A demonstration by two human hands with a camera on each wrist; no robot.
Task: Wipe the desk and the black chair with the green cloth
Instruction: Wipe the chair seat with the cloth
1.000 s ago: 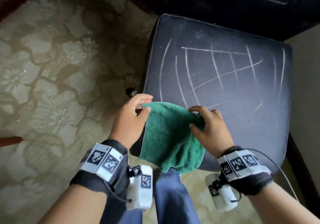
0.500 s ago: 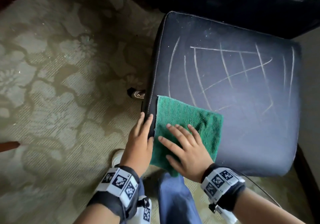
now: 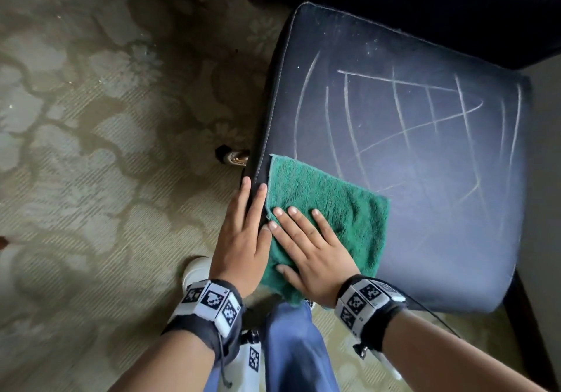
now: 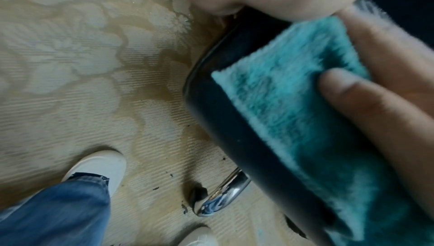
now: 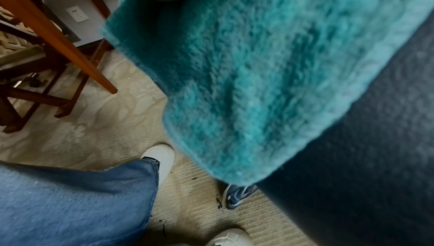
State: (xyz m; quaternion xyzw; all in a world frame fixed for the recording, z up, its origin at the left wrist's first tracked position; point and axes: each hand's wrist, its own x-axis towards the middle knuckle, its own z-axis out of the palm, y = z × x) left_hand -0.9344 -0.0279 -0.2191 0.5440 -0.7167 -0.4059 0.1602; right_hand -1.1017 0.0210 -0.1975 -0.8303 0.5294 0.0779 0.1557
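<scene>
The green cloth (image 3: 334, 206) is laid flat on the near left corner of the black chair (image 3: 425, 185) seat and is pressed there by the right hand (image 3: 312, 255), fingers (image 3: 300, 224) straight and spread. The left hand (image 3: 243, 239) is laid along the seat's left edge beside the cloth, fingers straight, grasping nothing. Pale scribbled lines (image 3: 400, 109) are seen beyond the cloth, a chrome leg (image 4: 226, 198) and patterned carpet (image 3: 91, 164) below.

Fluffy green cloth (image 3: 334, 206), matt blk chair (image 3: 425, 194), shiny chrome leg (image 4: 225, 192).
</scene>
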